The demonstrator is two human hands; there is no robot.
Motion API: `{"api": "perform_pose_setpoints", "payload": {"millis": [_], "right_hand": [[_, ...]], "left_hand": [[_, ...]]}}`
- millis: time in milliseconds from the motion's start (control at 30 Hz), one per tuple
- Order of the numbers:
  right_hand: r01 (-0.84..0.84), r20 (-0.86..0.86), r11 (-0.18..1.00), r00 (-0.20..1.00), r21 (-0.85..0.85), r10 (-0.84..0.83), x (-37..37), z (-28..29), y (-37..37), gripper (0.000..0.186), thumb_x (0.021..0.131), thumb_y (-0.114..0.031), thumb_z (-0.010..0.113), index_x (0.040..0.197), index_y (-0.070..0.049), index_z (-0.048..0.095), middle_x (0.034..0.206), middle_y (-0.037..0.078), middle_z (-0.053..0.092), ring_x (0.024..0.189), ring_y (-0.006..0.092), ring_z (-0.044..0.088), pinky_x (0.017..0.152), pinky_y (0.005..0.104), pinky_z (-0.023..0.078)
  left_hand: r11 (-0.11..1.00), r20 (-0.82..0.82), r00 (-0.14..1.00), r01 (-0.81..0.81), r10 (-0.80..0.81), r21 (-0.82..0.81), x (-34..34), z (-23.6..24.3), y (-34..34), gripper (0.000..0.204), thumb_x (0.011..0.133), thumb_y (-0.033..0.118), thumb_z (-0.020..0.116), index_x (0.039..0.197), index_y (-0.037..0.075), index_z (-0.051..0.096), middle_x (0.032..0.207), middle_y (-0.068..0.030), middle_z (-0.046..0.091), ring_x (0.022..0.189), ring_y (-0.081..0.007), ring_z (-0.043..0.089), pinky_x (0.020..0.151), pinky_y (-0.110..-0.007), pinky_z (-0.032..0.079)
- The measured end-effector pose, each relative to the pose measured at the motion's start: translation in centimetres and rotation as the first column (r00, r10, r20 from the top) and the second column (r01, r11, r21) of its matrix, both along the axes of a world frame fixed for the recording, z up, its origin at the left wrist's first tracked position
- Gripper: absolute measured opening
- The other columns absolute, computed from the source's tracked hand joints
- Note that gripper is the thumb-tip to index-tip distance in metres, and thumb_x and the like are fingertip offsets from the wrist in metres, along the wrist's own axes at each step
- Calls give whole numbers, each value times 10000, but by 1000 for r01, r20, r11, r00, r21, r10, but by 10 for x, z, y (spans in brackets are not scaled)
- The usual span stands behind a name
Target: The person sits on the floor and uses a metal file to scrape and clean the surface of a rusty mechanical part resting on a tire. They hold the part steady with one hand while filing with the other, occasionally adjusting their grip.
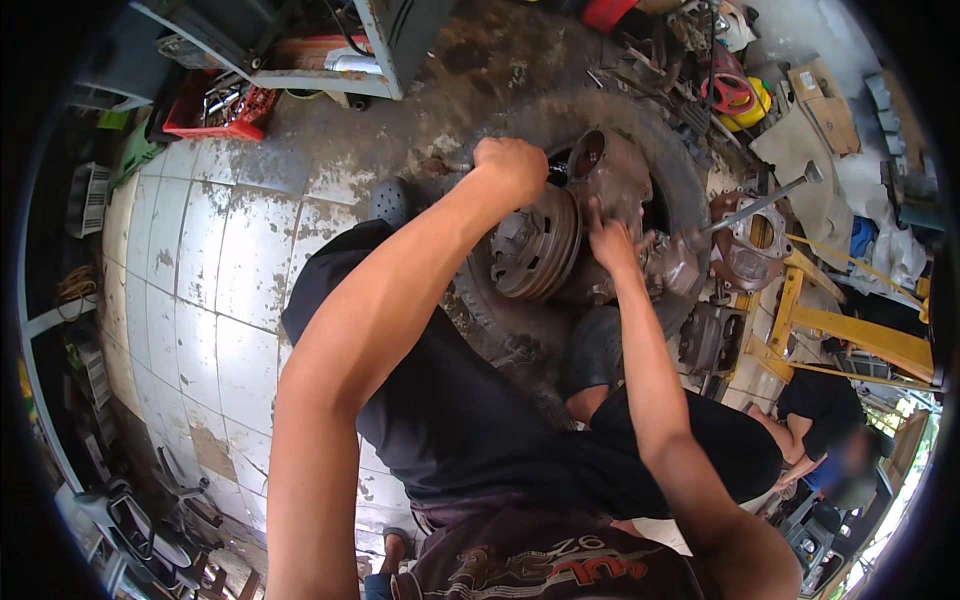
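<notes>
A greasy metal engine (pixel 610 170) with a round grooved pulley wheel (pixel 530 245) lies inside a large tyre (pixel 690 170) on the floor between my legs. My left hand (pixel 512 168) is closed in a fist above the pulley's far side. A short brownish bar end (pixel 435 166) sticks out to the left of that fist; what kind of tool it is, if one, I cannot make out. Lower on the engine's right side rests my right hand (pixel 613 243), its fingers partly stretched and apart against the metal.
At the far left stands a red crate (pixel 215 120) of tools beside a grey metal stand (pixel 325 80). A long metal bar (pixel 760 200) slants up at the right, near a loose housing (pixel 748 240) and a yellow frame (pixel 850 335). Another person (pixel 825 430) sits at the lower right.
</notes>
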State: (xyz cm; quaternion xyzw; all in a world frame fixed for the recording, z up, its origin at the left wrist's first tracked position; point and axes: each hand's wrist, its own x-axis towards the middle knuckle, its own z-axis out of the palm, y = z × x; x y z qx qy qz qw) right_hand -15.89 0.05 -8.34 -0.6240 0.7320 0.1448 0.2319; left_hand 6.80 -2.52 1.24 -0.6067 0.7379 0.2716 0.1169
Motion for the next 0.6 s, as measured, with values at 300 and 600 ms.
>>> {"api": "perform_pose_setpoints", "payload": {"millis": [300, 600], "right_hand": [[48, 36, 999, 998, 7, -48, -12, 1, 5, 834, 947, -711, 217, 1356, -72, 562, 1609, 137, 184, 1494, 383, 22, 1131, 660, -60], [-41, 122, 994, 991, -99, 53, 6, 27, 23, 745, 838, -719, 532, 1399, -229, 534, 1587, 142, 256, 1487, 406, 75, 1123, 672, -13]], "left_hand": [[999, 5, 1000, 2, -3, 44, 0, 5, 5, 273, 809, 87, 644, 1067, 49, 726, 1115, -175, 699, 1082, -327, 666, 852, -423, 549], [1000, 41, 999, 12, -13, 15, -5, 0, 6, 277, 804, 95, 658, 1069, 61, 728, 1125, -169, 698, 1083, -321, 667, 863, -397, 543]]}}
